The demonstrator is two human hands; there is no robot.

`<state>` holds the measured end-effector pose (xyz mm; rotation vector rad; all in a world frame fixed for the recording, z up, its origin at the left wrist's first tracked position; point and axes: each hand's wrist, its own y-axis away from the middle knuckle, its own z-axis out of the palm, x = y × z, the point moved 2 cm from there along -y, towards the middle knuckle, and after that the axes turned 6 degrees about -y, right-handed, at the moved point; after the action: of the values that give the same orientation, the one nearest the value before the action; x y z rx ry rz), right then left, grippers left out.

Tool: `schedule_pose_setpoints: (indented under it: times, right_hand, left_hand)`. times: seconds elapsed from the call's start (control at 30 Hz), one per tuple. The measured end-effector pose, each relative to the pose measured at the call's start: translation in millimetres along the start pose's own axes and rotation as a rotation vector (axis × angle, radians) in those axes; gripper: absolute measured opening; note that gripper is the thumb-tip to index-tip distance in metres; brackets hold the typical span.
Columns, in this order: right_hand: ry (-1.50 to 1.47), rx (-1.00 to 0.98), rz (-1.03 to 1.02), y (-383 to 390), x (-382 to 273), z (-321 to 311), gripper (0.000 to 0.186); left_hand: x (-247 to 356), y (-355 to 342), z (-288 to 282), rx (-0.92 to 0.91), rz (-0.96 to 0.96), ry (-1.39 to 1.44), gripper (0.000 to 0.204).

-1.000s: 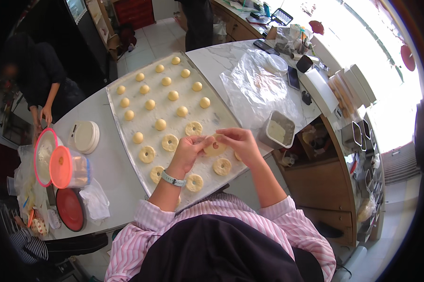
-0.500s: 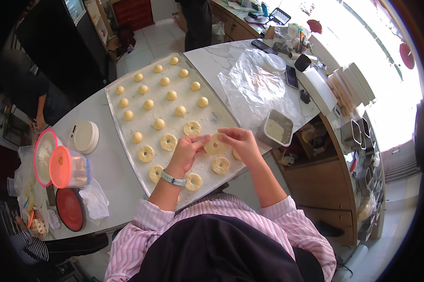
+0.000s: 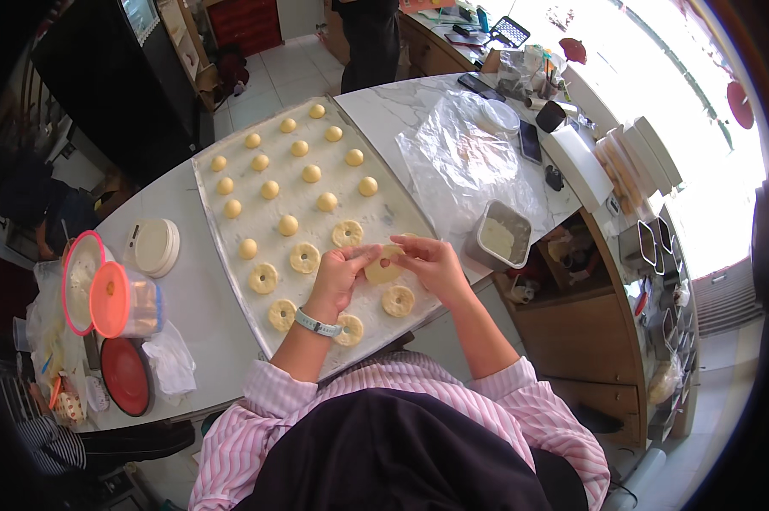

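Between my two hands is a pale yellow dough ring with a small hole (image 3: 379, 272), lifted over the near part of a large floured baking tray (image 3: 393, 215). My left hand (image 3: 340, 277) pinches the ring's left upper edge between thumb and fingers. On the other edge, my right hand (image 3: 434, 266) grips it with bent fingers. Around my hands, several flattened dough rings (image 3: 304, 257) lie on the tray, one partly behind my right hand. Farther back sit rows of smooth round dough balls (image 3: 326, 202).
Right of the tray stands a metal tin of whitish flour (image 3: 504, 237), beside crumpled clear plastic (image 3: 465, 157) and a phone (image 3: 530, 140). At left are white lids (image 3: 154, 247), an orange-lidded tub (image 3: 112, 300) and a red round lid (image 3: 126, 377). Another person stands beyond the table (image 3: 371, 43).
The held dough ring has shifted slightly left and tilts differently, my right hand moving a little with it. At far left a person has bent lower; the person at the back has moved slightly right.
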<state>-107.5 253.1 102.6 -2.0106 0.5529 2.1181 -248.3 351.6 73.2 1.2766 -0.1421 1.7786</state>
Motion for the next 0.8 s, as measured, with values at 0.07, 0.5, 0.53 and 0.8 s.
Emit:
schedule_pose_setpoints:
  times: [0.07, 0.5, 0.53, 0.8]
  right_hand:
    - [-0.012, -0.055, -0.002, -3, 2, -2, 0.033]
    - [0.002, 0.025, 0.296, -117, 61, -44, 0.034]
    - [0.138, 0.018, 0.226, -124, 59, -44, 0.034]
    - [0.805, 0.380, -0.167, -92, -27, -92, 0.023]
  left_hand:
    - [-3, -1, 1, -0.019, 0.000, -0.031, 0.024]
    - [6, -3, -14, 0.259, 0.344, 0.045, 0.026]
    - [6, -3, -16, 0.267, 0.336, 0.040, 0.025]
    - [-2, 2, -47, 0.354, 0.341, 0.105, 0.021]
